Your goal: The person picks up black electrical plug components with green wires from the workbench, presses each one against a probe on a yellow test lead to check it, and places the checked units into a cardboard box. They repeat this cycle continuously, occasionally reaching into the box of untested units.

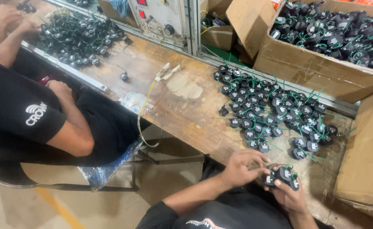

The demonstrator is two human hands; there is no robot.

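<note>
A co-worker's arm (67, 123) rests at the far left, the wooden bench (182, 101) carries a spread of black parts with green wires (271, 114), and at its near edge the left hand (242, 167) and right hand (289, 196) pinch a small cluster of parts (282, 176) — best kept close and gripped firmly, wires untangled.

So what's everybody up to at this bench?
A person holds a small cluster of black parts with green wires in both hands, the left hand and right hand closed around it at the edge of a worn wooden bench. More of the same parts lie in a pile just ahead, and a cardboard box behind is full of them. A co-worker sits alongside.
</note>
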